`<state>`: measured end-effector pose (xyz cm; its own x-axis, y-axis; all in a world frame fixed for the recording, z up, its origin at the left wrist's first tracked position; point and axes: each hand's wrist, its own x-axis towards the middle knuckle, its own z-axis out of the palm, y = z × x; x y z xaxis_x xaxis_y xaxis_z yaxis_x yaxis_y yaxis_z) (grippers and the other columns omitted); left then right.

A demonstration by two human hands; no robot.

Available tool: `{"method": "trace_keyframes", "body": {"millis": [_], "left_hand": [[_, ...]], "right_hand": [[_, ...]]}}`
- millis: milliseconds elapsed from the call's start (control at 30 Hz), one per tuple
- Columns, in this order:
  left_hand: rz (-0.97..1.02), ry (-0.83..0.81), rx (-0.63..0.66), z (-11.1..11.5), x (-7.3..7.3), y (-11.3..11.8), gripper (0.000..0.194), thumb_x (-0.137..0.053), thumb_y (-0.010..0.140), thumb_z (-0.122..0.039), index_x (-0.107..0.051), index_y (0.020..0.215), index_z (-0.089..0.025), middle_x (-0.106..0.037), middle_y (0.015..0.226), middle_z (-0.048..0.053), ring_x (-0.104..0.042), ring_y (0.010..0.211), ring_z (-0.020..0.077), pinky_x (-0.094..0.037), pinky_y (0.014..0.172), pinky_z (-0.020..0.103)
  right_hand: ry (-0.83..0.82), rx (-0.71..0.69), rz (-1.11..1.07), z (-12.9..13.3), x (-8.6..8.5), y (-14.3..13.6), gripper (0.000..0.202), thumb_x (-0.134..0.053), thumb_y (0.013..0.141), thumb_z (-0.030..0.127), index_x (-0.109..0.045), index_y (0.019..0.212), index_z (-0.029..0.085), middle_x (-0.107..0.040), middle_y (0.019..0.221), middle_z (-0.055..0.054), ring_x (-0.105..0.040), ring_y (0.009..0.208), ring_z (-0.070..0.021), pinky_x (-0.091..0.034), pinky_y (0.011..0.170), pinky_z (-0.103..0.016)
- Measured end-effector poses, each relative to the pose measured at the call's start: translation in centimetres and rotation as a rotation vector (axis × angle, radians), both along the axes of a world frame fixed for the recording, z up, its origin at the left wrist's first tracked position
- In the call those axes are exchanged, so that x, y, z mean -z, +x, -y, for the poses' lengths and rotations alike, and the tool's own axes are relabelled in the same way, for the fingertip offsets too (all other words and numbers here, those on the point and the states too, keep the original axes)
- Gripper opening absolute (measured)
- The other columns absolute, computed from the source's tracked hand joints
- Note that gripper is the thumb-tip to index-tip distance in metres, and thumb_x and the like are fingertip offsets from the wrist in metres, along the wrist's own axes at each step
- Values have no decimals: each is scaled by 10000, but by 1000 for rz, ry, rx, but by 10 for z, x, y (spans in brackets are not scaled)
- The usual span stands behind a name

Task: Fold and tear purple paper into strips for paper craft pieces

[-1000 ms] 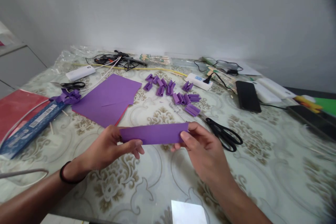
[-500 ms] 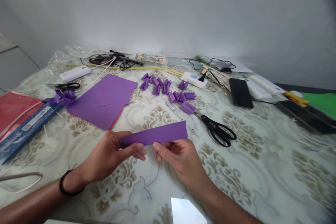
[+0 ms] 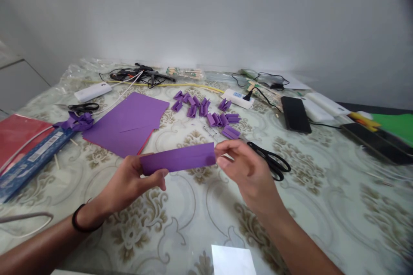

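Note:
A folded purple paper strip (image 3: 179,157) is held up over the table, tilted slightly with its right end higher. My left hand (image 3: 137,176) pinches its left end, thumb in front and fingers behind. At the strip's right end is my right hand (image 3: 247,165), fingers curved and thumb apart from them; its fingertips are at the paper's edge, and whether they touch it is hard to tell. Black-handled scissors (image 3: 274,159) lie just beyond this hand, which partly hides them. Several small folded purple paper pieces (image 3: 222,119) lie further back.
Purple paper sheets (image 3: 129,116) lie left of centre, near a blue box (image 3: 35,154) and a red packet (image 3: 22,133). A power strip (image 3: 238,98), cables (image 3: 138,75) and wrapped sticks (image 3: 185,72) line the back. Phones (image 3: 295,114) and green paper (image 3: 393,126) are on the right.
My right hand has left the strip's lower edge and moved right and up to its right end, its fingers opening. The strip has shifted left in my left hand.

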<state>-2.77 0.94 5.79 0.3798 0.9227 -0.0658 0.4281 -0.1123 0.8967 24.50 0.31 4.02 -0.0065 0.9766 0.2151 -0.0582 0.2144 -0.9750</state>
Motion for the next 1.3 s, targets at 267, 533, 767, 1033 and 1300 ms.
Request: {"method": "trace_keyframes", "body": {"millis": [267, 533, 767, 1033, 1300], "left_hand": [[-29, 35, 111, 6, -6, 6, 298, -658, 975, -346, -783, 760, -181, -765, 736, 14, -648, 670, 152, -478, 648, 241], [-15, 44, 110, 10, -4, 9, 316, -653, 991, -379, -785, 774, -192, -687, 672, -15, -552, 588, 125, -422, 568, 237], [133, 107, 55, 13, 3, 15, 119, -743, 925, -279, -811, 870, -198, -775, 792, 30, -673, 686, 155, -510, 629, 239], [120, 146, 71, 18, 5, 16, 92, -758, 925, -235, -826, 867, -213, -792, 798, 30, -696, 693, 150, -529, 637, 218], [99, 182, 31, 17, 1, 15, 181, -750, 924, -268, -772, 764, -185, -709, 680, 2, -577, 569, 108, -432, 529, 198]], "right_hand": [[-215, -193, 137, 10, 2, -15, 284, -775, 883, 399, -638, 730, 203, -522, 679, 30, -493, 637, -150, -410, 590, -270], [-232, -224, 192, 14, -1, -25, 167, -770, 847, 363, -713, 799, 214, -598, 731, 11, -509, 660, -159, -379, 583, -275], [-201, -243, 184, 19, -8, -34, 99, -742, 822, 256, -693, 746, 214, -606, 717, 18, -538, 658, -156, -395, 596, -280], [-59, -219, 275, 23, -5, -37, 78, -728, 853, 183, -719, 778, 206, -654, 775, 2, -603, 727, -167, -450, 668, -291], [-78, -146, 321, 22, -8, -36, 97, -673, 814, 159, -666, 727, 203, -594, 703, 32, -540, 657, -144, -397, 603, -269]]}}
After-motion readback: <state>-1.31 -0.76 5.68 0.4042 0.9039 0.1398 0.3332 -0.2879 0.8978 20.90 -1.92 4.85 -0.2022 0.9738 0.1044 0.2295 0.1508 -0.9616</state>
